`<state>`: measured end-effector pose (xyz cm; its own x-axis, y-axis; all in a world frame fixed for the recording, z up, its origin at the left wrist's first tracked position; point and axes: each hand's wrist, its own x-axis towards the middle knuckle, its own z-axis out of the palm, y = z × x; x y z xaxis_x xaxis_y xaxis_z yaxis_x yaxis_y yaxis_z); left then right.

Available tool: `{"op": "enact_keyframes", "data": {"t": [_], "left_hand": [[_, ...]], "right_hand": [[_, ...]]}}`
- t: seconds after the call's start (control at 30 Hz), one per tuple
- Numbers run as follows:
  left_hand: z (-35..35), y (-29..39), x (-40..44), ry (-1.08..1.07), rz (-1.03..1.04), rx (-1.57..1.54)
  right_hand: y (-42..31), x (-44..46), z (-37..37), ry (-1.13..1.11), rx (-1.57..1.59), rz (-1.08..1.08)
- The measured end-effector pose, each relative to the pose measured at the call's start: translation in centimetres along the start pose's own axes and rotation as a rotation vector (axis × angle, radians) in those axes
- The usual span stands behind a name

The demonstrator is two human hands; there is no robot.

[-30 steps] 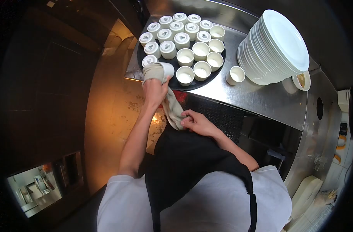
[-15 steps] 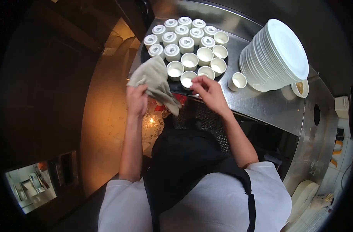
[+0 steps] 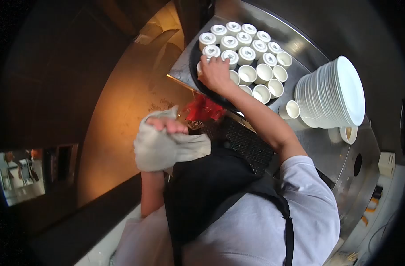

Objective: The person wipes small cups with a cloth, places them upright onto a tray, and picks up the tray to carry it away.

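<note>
Left hand (image 3: 168,126) grips a cloth (image 3: 156,150); right hand (image 3: 216,74) reaches onto upturned cups (image 3: 247,53), grasp unclear; lifting one would need a firm pinch.

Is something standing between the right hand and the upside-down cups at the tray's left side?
Nothing visible: the right hand is at the upside-down cups on the black tray; exact contact is unclear. The cloth is apart, in the left hand.

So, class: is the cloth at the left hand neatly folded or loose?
Loose: the cloth hangs unevenly over the left hand, fingers visible, with no neat squared edges.
</note>
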<state>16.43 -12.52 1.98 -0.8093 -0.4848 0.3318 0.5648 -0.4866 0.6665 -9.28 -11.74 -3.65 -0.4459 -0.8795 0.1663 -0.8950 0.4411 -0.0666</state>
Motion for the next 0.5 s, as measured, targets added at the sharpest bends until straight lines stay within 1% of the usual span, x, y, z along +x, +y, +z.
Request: {"op": "enact_keyframes", "data": {"t": [0.03, 0.07, 0.17, 0.23, 0.27, 0.33, 0.37, 0.4, 0.43, 0.5], "left_hand": [[0.6, 0.5, 0.0, 0.082, -0.008, 0.214], [1.9, 1.2, 0.6, 0.163, -0.034, 0.425], [3.5, 3.2, 1.9, 0.060, 0.040, 1.259], [1.3, 2.0, 1.5, 0.154, 0.046, 1.114], [0.8, 1.1, 1.2, 0.297, -0.059, 0.865], [-5.7, -2.0, -1.8, 0.344, -0.482, 0.949], [-8.9, -3.5, -3.3, 0.335, -0.698, 0.993], [-11.7, -4.7, -5.1, 0.294, -0.908, 1.106], [-14.0, -5.8, -7.5, 0.247, -1.116, 1.260], [-16.8, -6.7, -12.6, 0.206, -1.453, 1.475]], "right_hand": [[0.0, -0.1, 0.4, 0.023, 0.027, 0.006], [0.1, -0.1, -0.1, -0.004, 0.033, 0.007], [0.8, -0.5, -1.7, 0.023, 0.112, 0.028], [1.3, -1.1, -3.7, 0.057, 0.242, 0.075], [1.8, -1.2, -4.8, 0.080, 0.302, 0.096], [2.3, -2.1, -6.8, 0.205, 0.573, 0.162], [2.8, -2.7, -7.2, 0.267, 0.709, 0.198], [3.6, -3.1, -7.1, 0.239, 0.879, 0.277], [4.4, -3.4, -6.1, 0.140, 1.245, 0.380], [4.1, -5.0, -7.8, 0.136, 1.827, 0.536]]}}
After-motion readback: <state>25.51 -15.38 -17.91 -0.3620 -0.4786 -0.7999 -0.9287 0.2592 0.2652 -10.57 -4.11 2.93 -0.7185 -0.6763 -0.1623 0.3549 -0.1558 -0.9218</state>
